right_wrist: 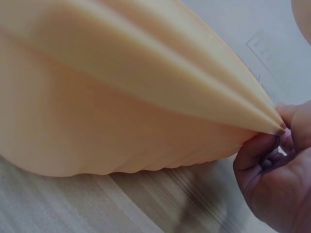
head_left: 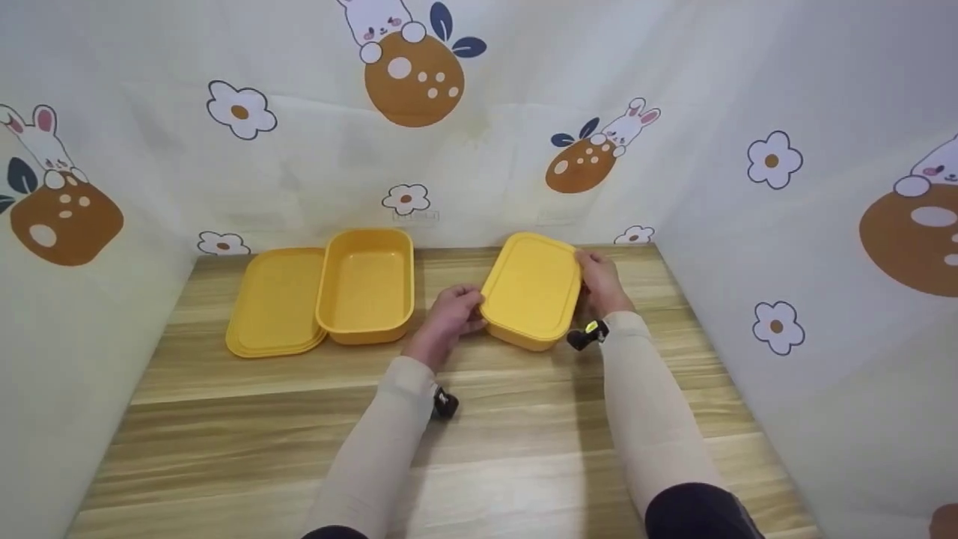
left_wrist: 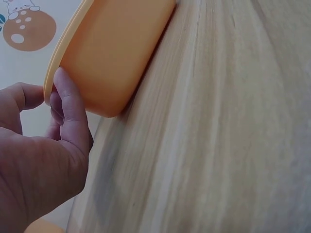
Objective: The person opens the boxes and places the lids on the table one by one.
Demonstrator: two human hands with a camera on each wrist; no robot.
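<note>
A yellow lidded food container [head_left: 531, 288] sits at the right of the table, turned a little askew, its lid [head_left: 533, 281] on top. My left hand [head_left: 449, 318] pinches the rim at its left side; in the left wrist view the thumb and fingers [left_wrist: 70, 97] lie above and below the lid's edge. At the far right corner my right hand [head_left: 602, 283] pinches the rim, and the right wrist view shows its fingertips [right_wrist: 257, 145] curled at that corner. The container's underside is hidden.
Left of the hands stands an open yellow container [head_left: 367, 292]. Beside it, a yellow lid [head_left: 281, 299] lies flat, close against its left wall. A patterned cloth wall [head_left: 479, 150] rises behind the wooden table [head_left: 509, 449] and along both sides.
</note>
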